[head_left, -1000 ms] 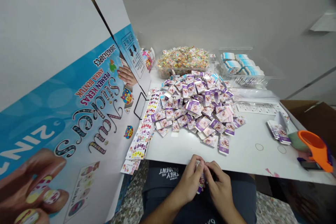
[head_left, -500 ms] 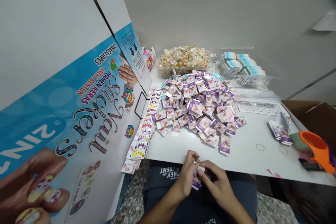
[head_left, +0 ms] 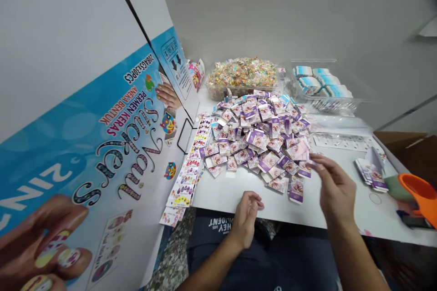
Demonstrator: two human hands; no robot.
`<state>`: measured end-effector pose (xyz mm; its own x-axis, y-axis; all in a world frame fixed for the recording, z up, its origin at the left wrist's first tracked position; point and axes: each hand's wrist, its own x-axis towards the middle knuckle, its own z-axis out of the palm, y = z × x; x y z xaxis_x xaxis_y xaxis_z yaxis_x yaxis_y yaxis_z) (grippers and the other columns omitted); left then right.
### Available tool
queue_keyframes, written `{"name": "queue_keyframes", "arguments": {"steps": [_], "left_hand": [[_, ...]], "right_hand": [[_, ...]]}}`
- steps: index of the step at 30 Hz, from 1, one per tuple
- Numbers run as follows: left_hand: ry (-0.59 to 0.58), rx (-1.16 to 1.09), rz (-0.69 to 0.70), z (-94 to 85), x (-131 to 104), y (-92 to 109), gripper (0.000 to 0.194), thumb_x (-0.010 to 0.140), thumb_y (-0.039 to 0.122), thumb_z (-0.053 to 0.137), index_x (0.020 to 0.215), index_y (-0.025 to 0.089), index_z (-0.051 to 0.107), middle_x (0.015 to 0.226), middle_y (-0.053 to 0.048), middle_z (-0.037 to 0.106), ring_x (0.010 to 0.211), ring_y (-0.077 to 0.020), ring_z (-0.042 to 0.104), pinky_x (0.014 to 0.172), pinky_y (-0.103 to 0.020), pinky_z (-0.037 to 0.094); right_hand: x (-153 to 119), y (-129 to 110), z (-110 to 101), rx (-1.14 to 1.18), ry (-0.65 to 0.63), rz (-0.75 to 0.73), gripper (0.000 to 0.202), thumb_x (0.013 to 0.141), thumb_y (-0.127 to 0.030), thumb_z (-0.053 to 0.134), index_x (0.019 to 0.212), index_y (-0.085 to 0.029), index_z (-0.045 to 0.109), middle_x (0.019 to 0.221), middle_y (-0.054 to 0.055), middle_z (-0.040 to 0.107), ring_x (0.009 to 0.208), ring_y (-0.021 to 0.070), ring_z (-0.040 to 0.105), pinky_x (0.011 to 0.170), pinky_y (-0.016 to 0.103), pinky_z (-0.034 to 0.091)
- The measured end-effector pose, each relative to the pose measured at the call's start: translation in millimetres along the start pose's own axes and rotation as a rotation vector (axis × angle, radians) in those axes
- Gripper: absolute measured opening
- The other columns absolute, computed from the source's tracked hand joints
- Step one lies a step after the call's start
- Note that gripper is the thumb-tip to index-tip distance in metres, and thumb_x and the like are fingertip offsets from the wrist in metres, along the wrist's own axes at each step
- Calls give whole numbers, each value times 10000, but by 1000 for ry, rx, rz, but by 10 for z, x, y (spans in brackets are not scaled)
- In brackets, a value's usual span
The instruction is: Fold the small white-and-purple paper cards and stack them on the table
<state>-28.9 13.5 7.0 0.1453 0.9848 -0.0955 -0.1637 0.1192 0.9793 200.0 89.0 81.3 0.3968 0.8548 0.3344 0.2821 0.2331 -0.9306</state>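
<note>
Small purple and white printed boxes (head_left: pixel 257 138) lie in a heap on the white table (head_left: pixel 211 191). My right hand (head_left: pixel 332 182) reaches over the heap's right edge, its thumb and forefinger pinched on the end of a small box at the pile. Near the table's front edge, my left hand (head_left: pixel 248 216) is held above my lap with its fingers loosely curled and apart; nothing shows in it. Left of the heap lie long sticker strips (head_left: pixel 186 177).
A large printed carton (head_left: pixel 102 100) stands at the left. Behind the heap are a clear tub of wrapped candies (head_left: pixel 244 72) and a clear tray (head_left: pixel 321 84) of blue-white cards. An orange tape dispenser (head_left: pixel 418 195) and folded boxes (head_left: pixel 370 175) are at the right.
My hands have parted. My right hand has moved from my lap up and right to the heap. The small box that was between both hands no longer shows there.
</note>
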Motion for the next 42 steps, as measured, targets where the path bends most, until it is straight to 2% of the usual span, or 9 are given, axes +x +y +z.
{"name": "queue_keyframes", "arguments": {"steps": [4, 6, 9, 16, 21, 26, 36, 39, 42], "left_hand": [[-16, 19, 19, -3, -2, 7, 449, 1002, 584, 429, 1092, 170, 578, 989, -94, 626, 957, -239, 626, 914, -417, 512], [-22, 21, 30, -1, 5, -6, 438, 1003, 573, 437, 1087, 170, 586, 990, -87, 617, 954, -235, 625, 912, -411, 513], [-28, 30, 38, 2, 13, -25, 410, 1005, 549, 452, 1081, 169, 586, 986, -79, 606, 946, -227, 627, 900, -397, 518], [-35, 57, 45, 6, 24, 1, 390, 1003, 533, 473, 1061, 168, 595, 981, -77, 599, 933, -219, 624, 875, -367, 520], [-39, 62, 48, 7, 29, 8, 393, 998, 541, 478, 1047, 172, 607, 965, -71, 601, 918, -216, 624, 857, -355, 513], [-39, 75, 63, 10, 21, 13, 370, 999, 524, 491, 1035, 175, 609, 978, -70, 598, 924, -213, 622, 852, -345, 507], [-74, -2, -15, -45, 54, 20, 435, 985, 571, 494, 1028, 156, 618, 954, -75, 613, 933, -224, 644, 890, -384, 532], [-56, 1, -32, -32, 62, 29, 438, 974, 581, 509, 1019, 160, 620, 936, -71, 621, 927, -223, 647, 890, -382, 530], [-28, 58, -59, 32, 72, 67, 443, 942, 596, 556, 1020, 167, 636, 959, -81, 646, 931, -226, 642, 879, -370, 521]], "right_hand": [[437, 727, -593, -903, 196, -59, 428, 897, -470, 517, 1093, -121, 668, 1215, 200, 658, 1185, 337, 586, 1038, 548, 410], [579, 998, -854, -1069, 223, -1, 574, 843, -477, 555, 1175, -15, 638, 1355, 338, 532, 1333, 441, 421, 1058, 601, 313], [622, 1218, -1075, -1191, 163, 112, 628, 819, -445, 567, 1187, 60, 631, 1302, 419, 520, 1295, 491, 411, 965, 586, 331], [586, 1320, -1205, -1295, 111, 194, 447, 840, -301, 490, 1089, -6, 717, 1072, 335, 665, 1045, 431, 570, 812, 486, 360], [664, 1338, -1348, -1293, 95, 207, 449, 786, -344, 560, 1029, -2, 723, 987, 318, 664, 981, 396, 574, 809, 475, 353], [591, 1348, -1329, -1299, 201, 240, 461, 785, -387, 575, 1057, -48, 728, 1119, 376, 633, 1194, 524, 422, 854, 596, 277], [454, 1152, -1182, -1174, 338, 191, 612, 801, -459, 670, 1268, -68, 617, 1283, 357, 562, 1228, 511, 437, 932, 620, 298], [242, 923, -954, -1023, 340, 5, 597, 811, -531, 669, 1217, -96, 622, 1208, 277, 603, 1176, 460, 492, 956, 621, 349], [-220, 624, -524, -724, 183, -263, 519, 840, -523, 688, 1172, -133, 604, 1087, 169, 624, 1068, 345, 565, 960, 543, 438]]}}
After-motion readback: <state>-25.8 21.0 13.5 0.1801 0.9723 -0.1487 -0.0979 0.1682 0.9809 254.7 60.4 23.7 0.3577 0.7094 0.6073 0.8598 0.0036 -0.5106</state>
